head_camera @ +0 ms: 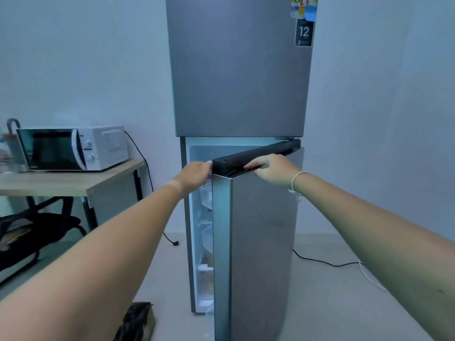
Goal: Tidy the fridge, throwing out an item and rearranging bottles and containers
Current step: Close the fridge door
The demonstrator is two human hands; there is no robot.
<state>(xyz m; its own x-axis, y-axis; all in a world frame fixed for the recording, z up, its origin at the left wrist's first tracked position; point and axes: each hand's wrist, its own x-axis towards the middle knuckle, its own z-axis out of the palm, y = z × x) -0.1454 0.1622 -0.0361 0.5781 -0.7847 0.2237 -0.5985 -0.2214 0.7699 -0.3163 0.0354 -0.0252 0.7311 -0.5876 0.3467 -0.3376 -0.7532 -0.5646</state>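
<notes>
Gripping the top of the lower fridge door (256, 242), both bare hands sit on its black, matte cap strip (256, 156). Left hand (194, 174): fingers curled over the strip's near corner and the door's free edge, closed on it. Right hand (273, 169): fingers hooked into the groove under the strip, closed on the door top; a thin white cord circles that wrist.

Fridge (241, 70): one unit, two doors, brushed grey metal, flat faces, squared edges. Upper door shut, smooth; two stickers (304, 20) at its top right corner, one multicoloured, one dark with "12". Lower door stands partly open, hinged on the right, showing a narrow slice of the white interior. Pale plastic shelves and some clear wrapping show through the gap; bottles and containers cannot be made out.

Left of the fridge: one white boxy microwave (73, 148) with a dark glass door and two round knobs, on one light wood-grain table (73, 180) with black legs. One black chair (37, 230) under the table. Black cables trail on the pale floor (332, 303). One dark crumpled bag (135, 321) lies on the floor near the fridge base.
</notes>
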